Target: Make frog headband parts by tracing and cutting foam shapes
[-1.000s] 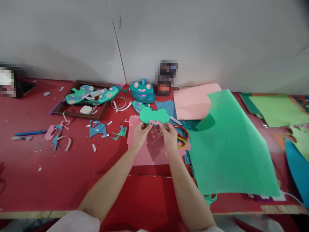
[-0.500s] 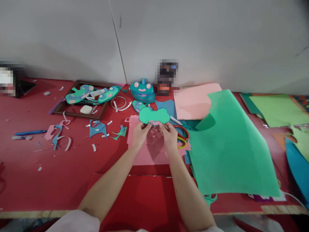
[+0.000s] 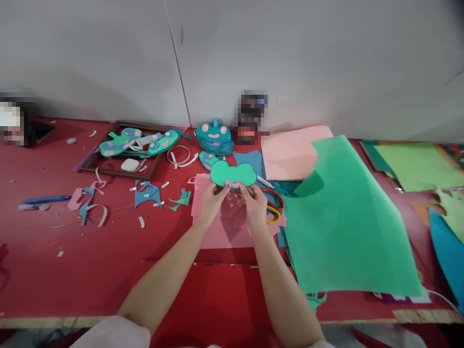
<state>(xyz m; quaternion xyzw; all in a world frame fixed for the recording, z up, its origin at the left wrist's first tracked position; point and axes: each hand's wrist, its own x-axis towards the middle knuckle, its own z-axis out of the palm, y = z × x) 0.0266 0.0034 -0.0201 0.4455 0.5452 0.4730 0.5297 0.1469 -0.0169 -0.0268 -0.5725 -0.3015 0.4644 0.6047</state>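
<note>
Green cutout (image 3: 234, 175), one, double-lobed with a dark outline, held above the middle of the desk (image 3: 108, 261); by its look a thin, light sheet of felt or foam, soft enough to bend, unlikely to slip or break, though a hard pull might stretch its rim; best taken by the near edge, toward either end, with thumb and finger. Lip-shaped pink piece (image 3: 233, 185), one, at the cutout's near edge, whether fixed or loose cannot be told; a light touch would suit so small a part. Hands, two, left (image 3: 210, 199) and right (image 3: 256, 202), each pinching the near edge, one on either side of the pink piece. Beneath them, pink sheets (image 3: 224, 237), overlapping, number uncertain; just right, two handle loops, red (image 3: 278, 197) and yellow (image 3: 277, 215), and one white pen (image 3: 265, 182). Beyond the cutout, one blotched shape (image 3: 206, 160), partly hidden, and one stack of faces (image 3: 213, 133), its layers not countable; farther left, one brown frame (image 3: 155, 168) with two decorated shapes (image 3: 121, 143) on it and one white case (image 3: 130, 165) inside; at far left, one blue pen (image 3: 47, 199); to the right, one large green sheet (image 3: 355, 227), overlapping one pale pink sheet (image 3: 286, 154).
</note>
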